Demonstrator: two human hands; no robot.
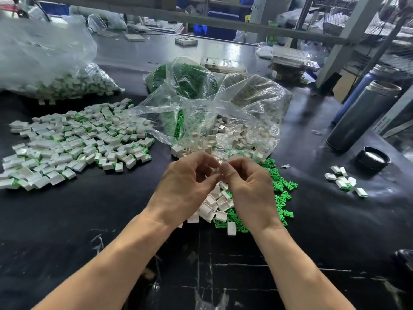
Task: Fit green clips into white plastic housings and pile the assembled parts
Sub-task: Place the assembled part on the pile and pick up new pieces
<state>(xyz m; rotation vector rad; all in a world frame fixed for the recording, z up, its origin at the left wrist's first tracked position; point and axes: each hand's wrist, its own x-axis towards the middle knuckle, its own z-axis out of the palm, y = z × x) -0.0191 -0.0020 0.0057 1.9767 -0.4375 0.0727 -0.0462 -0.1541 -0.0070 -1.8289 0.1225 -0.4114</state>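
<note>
2 bare hands meet in the middle of the frame, above a black table (89, 220). The left hand (185, 186) and the right hand (248, 186) have curled fingers, and their fingertips touch each other. They seem to pinch a small part between them, but it is hidden, so I cannot tell what it is.

Right under the hands lie loose white housings (214, 204), and loose green clips (281, 191) lie just to the right of them. A big pile of finished parts (78, 142) (white with green edges) spreads out at the left of the frame. A clear bag (234, 121) above the hands holds more white housings, and a bag of green clips (185, 79) sits behind it. A small group of finished parts (345, 181) lies at the right, near a dark metal flask (362, 117).
</note>
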